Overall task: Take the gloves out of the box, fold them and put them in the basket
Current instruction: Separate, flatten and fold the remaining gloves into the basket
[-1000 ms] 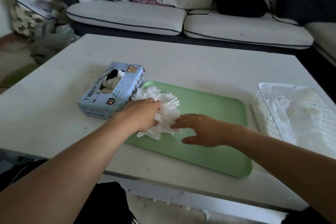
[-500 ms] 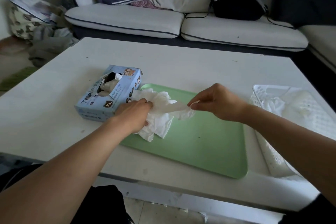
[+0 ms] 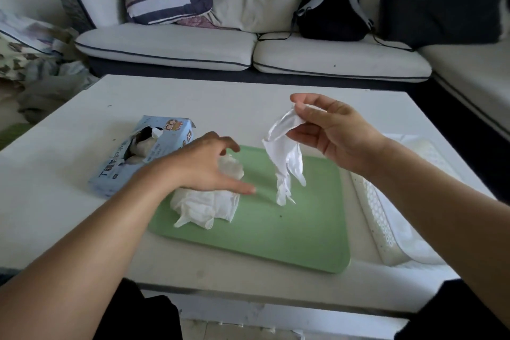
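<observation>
A light blue glove box (image 3: 118, 165) lies on the white table with its top torn open and gloves showing inside. A pile of white gloves (image 3: 205, 205) lies on the left part of the green tray (image 3: 289, 237). My left hand (image 3: 204, 165) hovers over that pile with fingers spread and holds nothing. My right hand (image 3: 328, 132) is raised above the tray and pinches the cuff of one white glove (image 3: 287, 163), which hangs down with its fingertips just over the tray. The white basket (image 3: 372, 210) stands at the tray's right edge, partly hidden by my right forearm.
The white table (image 3: 234, 102) ends close to my body at the front. Behind it stands a white sofa (image 3: 248, 50) with cushions and a black backpack (image 3: 331, 11). Clothes and bags lie on the floor at the left.
My right hand has pulled one glove free of the pile and lifted it up. My left hand has let go of the pile and opened above it.
</observation>
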The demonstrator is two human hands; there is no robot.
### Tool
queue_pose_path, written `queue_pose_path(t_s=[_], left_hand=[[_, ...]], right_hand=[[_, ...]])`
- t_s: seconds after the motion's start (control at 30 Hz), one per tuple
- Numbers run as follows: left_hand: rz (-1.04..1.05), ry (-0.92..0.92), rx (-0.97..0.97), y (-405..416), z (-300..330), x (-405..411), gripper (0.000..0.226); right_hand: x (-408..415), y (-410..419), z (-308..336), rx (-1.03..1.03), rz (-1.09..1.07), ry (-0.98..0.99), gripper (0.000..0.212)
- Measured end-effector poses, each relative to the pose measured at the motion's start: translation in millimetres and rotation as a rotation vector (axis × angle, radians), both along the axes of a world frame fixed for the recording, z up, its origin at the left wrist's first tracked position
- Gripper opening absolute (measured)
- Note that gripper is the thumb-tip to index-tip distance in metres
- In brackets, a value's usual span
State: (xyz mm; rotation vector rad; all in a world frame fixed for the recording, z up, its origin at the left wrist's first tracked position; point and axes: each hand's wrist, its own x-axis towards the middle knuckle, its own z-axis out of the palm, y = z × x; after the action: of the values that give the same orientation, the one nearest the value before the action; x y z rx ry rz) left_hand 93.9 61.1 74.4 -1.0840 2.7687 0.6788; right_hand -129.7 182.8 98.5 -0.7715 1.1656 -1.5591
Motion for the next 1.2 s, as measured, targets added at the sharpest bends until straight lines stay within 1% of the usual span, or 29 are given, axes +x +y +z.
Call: queue_pose_path(t_s=[0.07,0.1,0.13,0.2,0.23,0.27,0.3,0.33,0.37,0.4,0.43,0.5,0.57,0.6,0.63,0.7,0.77,0.8,0.87,0.9,0.93,0.97,1.0,1.03,1.1,1.13,1.17,1.2], left_hand=[[-0.005,0.388,0.228,19.5,10.8,-15.1,0.088],[0.001,0.541,0.268,26.4,9.1,-24.1,0.076],[0.035,0.676,0.264,30.2,6.5,-34.1,0.058],[0.133,0.890,0.253,31.6,5.4,-49.9,0.021],[0.186,0.963,0.299,29.0,6.2,-54.6,0.013],[0.228,1.007,0.373,26.9,9.4,-60.1,0.010],[0.256,1.021,0.458,24.5,13.4,-63.2,0.009],[0.262,1.006,0.536,22.3,16.2,-65.5,0.011],[0.253,0.974,0.603,21.8,17.7,-67.6,0.015],[0.231,0.936,0.654,22.1,17.8,-69.7,0.017],[0.206,0.902,0.676,23.9,17.6,-71.9,0.018],[0.187,0.861,0.640,25.7,15.1,-74.9,0.018],[0.191,0.841,0.588,25.2,10.0,-76.9,0.019],[0.192,0.837,0.559,23.9,6.6,-77.4,0.020],[0.198,0.837,0.520,23.7,3.4,-78.8,0.022],[0.219,0.839,0.372,26.4,-1.6,-83.0,0.032],[0.296,0.845,0.203,31.5,-6.2,-87.0,0.037],[0.353,0.860,0.156,33.4,-7.1,-87.9,0.038],[0.441,0.894,0.130,34.1,-5.8,-87.2,0.033],[0.477,0.888,0.154,34.5,-4.6,-87.1,0.026],[0.512,0.882,0.220,33.5,-4.0,-86.9,0.018],[0.552,0.885,0.345,33.2,-1.6,-86.0,0.007],[0.571,0.882,0.502,33.9,0.4,-85.2,0.008],[0.565,0.875,0.675,35.6,2.8,-84.6,0.018],[0.495,0.901,0.986,35.4,5.4,-83.4,0.028],[0.450,0.892,1.101,34.3,6.7,-81.1,0.042],[0.378,0.858,1.193,32.1,8.2,-78.8,0.065],[0.294,0.810,1.227,28.7,8.1,-76.9,0.083]], right_hand=[[4.9,-1.4,3.3,-0.018,0.018,-0.059,0.013],[6.2,-0.7,4.6,-0.022,0.033,-0.081,0.015],[6.6,1.2,6.4,-0.024,0.049,-0.098,0.019],[3.2,7.1,9.9,-0.029,0.086,-0.083,0.034],[0.4,9.5,10.6,-0.025,0.089,-0.020,0.040],[-5.4,12.8,10.7,-0.005,0.066,0.096,0.041],[-10.1,15.0,9.3,0.020,0.015,0.263,0.034],[-13.1,17.3,8.2,0.042,-0.056,0.421,0.023],[-14.5,19.0,6.8,0.040,-0.102,0.525,0.015],[-15.6,20.3,4.8,0.019,-0.117,0.579,0.020],[-16.7,21.3,2.8,0.002,-0.092,0.581,0.025],[-12.5,25.3,4.0,-0.015,0.016,0.486,0.019],[-8.1,29.2,3.0,-0.002,0.125,0.384,0.021],[-7.0,29.8,1.7,0.001,0.147,0.371,0.019],[-5.4,29.6,0.3,0.000,0.152,0.370,0.016],[-2.5,27.1,-1.9,-0.002,0.154,0.365,0.010],[0.5,24.3,-1.9,0.005,0.152,0.336,0.008],[1.4,22.9,-2.0,0.010,0.156,0.319,0.011],[2.3,20.0,-3.0,0.018,0.168,0.284,0.015],[2.4,18.9,-3.6,0.022,0.171,0.279,0.015],[2.4,18.2,-3.6,0.026,0.174,0.283,0.017],[2.7,18.1,-3.0,0.033,0.177,0.293,0.021],[2.2,17.9,-3.5,0.037,0.184,0.297,0.027],[2.3,18.0,-3.7,0.035,0.185,0.312,0.031],[1.9,18.4,-4.2,0.026,0.131,0.407,0.032],[0.7,18.6,-5.9,0.023,0.073,0.481,0.031],[-0.4,18.6,-7.5,0.020,0.004,0.557,0.028],[-2.4,17.5,-9.9,0.017,-0.071,0.623,0.028]])
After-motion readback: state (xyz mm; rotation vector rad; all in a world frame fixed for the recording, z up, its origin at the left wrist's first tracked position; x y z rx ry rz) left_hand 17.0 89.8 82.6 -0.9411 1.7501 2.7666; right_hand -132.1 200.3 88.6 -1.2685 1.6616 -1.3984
